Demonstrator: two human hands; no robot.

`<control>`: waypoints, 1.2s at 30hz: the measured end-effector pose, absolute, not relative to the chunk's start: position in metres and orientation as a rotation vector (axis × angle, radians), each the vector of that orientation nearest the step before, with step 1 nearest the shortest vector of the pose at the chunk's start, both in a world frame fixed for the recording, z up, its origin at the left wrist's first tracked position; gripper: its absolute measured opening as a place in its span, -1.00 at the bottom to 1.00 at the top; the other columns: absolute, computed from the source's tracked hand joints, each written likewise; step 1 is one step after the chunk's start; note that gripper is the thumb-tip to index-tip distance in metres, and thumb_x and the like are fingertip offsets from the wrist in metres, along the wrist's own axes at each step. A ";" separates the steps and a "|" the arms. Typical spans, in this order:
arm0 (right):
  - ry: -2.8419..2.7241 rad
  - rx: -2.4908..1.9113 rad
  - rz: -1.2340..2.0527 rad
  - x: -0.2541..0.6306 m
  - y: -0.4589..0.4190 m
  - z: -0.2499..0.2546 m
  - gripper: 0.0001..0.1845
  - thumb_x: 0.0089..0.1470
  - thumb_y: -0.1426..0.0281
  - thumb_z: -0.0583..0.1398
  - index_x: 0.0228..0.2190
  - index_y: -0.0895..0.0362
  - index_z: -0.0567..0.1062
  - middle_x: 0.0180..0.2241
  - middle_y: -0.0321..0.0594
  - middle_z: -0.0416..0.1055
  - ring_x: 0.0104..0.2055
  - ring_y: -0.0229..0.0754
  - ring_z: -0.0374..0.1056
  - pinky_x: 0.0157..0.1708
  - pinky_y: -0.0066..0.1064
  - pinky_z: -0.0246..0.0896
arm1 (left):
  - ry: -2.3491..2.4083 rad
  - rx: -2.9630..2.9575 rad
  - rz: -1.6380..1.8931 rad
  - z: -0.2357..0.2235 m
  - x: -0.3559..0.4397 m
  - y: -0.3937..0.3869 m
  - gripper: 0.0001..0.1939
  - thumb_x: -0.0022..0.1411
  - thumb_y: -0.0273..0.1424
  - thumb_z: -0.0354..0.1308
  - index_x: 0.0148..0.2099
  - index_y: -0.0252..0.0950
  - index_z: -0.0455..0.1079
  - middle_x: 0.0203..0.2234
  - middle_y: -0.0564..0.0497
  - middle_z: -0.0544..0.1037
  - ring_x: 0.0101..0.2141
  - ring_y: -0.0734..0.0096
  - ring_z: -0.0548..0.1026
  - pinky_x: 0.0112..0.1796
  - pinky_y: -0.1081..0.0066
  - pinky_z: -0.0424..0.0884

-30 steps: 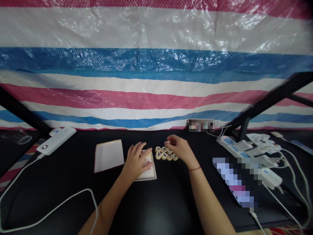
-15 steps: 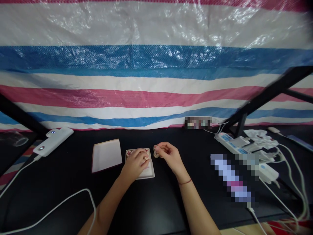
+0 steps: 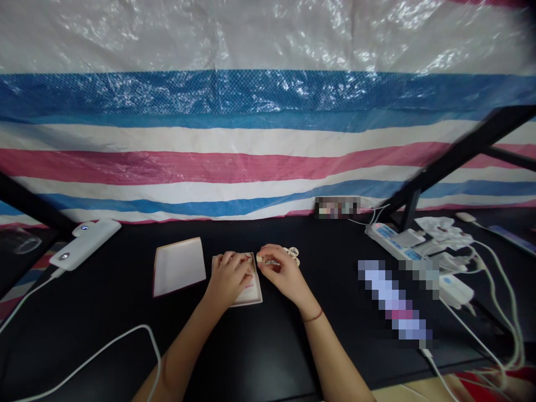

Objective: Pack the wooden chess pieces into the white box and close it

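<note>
My left hand (image 3: 228, 277) lies over a shallow white box (image 3: 252, 300), its fingers spread across the round Chinese chess pieces inside. One piece with a red character (image 3: 248, 257) shows past the fingertips; the hand hides most of the others. Just right of the box, my right hand (image 3: 282, 273) curls its thumb and fingers around a pale Chinese chess piece (image 3: 260, 258). More loose pieces (image 3: 294, 252) lie on the black table behind that hand, partly covered by it. The box lid (image 3: 179, 268) rests to the left, its white inner side facing up.
A white power bank (image 3: 86, 244) with a cable (image 3: 142, 328) sits at the left. Along the right are a power strip (image 3: 391, 237), plugs and tangled white cables, with a blurred-out phone-like item (image 3: 393, 301) nearer. A striped plastic sheet (image 3: 251, 167) hangs behind the black table (image 3: 251, 352).
My right hand has shifted slightly left to the box's edge, uncovering loose pieces behind it. My left fingers have spread and lowered over the box; the piece seen at their tips no longer shows.
</note>
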State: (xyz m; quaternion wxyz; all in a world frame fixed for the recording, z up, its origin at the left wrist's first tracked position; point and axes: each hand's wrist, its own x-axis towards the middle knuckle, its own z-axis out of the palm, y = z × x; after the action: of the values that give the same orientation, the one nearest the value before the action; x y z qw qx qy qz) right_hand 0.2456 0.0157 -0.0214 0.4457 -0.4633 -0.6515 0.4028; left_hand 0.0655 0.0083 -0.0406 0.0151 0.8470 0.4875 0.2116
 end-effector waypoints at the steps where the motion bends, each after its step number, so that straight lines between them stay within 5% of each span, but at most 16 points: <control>1: -1.685 -1.125 0.954 0.244 0.014 -0.019 -0.87 0.08 0.36 0.19 -0.28 0.08 0.49 -0.12 -0.09 0.39 -0.19 -0.14 0.39 -0.35 -0.36 0.42 | 1.511 2.633 0.665 -0.040 0.064 0.008 -0.88 0.20 -0.35 0.17 -0.18 -0.20 0.45 -0.16 -0.03 0.52 -0.12 0.16 0.35 -0.12 0.13 0.22; 6: -2.012 -1.148 0.661 0.234 0.007 -0.013 -0.81 0.05 0.54 0.17 -0.26 0.08 0.44 -0.27 -0.20 0.45 -0.20 -0.13 0.35 -0.14 -0.25 0.30 | 1.440 2.575 0.742 -0.037 0.052 0.008 -0.82 0.17 -0.30 0.19 -0.18 -0.21 0.39 -0.15 -0.04 0.47 -0.05 0.15 0.35 -0.03 0.16 0.26; 13: -2.190 -1.172 0.445 0.228 0.007 -0.021 -0.86 0.01 0.56 0.21 -0.37 0.09 0.42 -0.28 -0.18 0.44 -0.16 -0.07 0.31 -0.11 -0.21 0.25 | 1.494 2.538 0.785 -0.040 0.044 0.010 -0.72 0.15 -0.35 0.15 -0.05 -0.22 0.36 -0.08 -0.09 0.46 -0.01 0.11 0.36 0.06 0.09 0.24; 28: -2.310 -1.269 0.411 0.226 0.006 -0.022 -0.79 -0.04 0.63 0.16 -0.37 0.10 0.43 -0.27 -0.17 0.37 -0.18 -0.07 0.25 -0.13 -0.21 0.22 | 1.591 2.512 0.658 -0.047 0.046 0.008 -0.72 0.19 -0.39 0.11 -0.02 -0.21 0.35 0.02 -0.11 0.46 0.04 0.11 0.38 0.10 0.00 0.17; 36: -2.158 -1.216 0.445 0.237 0.013 -0.019 -0.87 0.07 0.47 0.19 -0.27 0.11 0.44 -0.23 -0.15 0.39 -0.15 -0.08 0.30 -0.11 -0.24 0.24 | 1.607 2.486 0.631 -0.050 0.046 0.008 -0.68 0.19 -0.38 0.12 0.02 -0.21 0.33 0.02 -0.11 0.47 0.03 0.13 0.40 0.10 -0.01 0.17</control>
State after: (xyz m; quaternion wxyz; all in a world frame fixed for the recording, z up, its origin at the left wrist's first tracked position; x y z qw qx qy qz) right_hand 0.2368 0.0128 -0.0190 0.3074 -0.4599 -0.8159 0.1683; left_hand 0.0459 0.0082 -0.0501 0.0575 0.8200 0.5300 0.2082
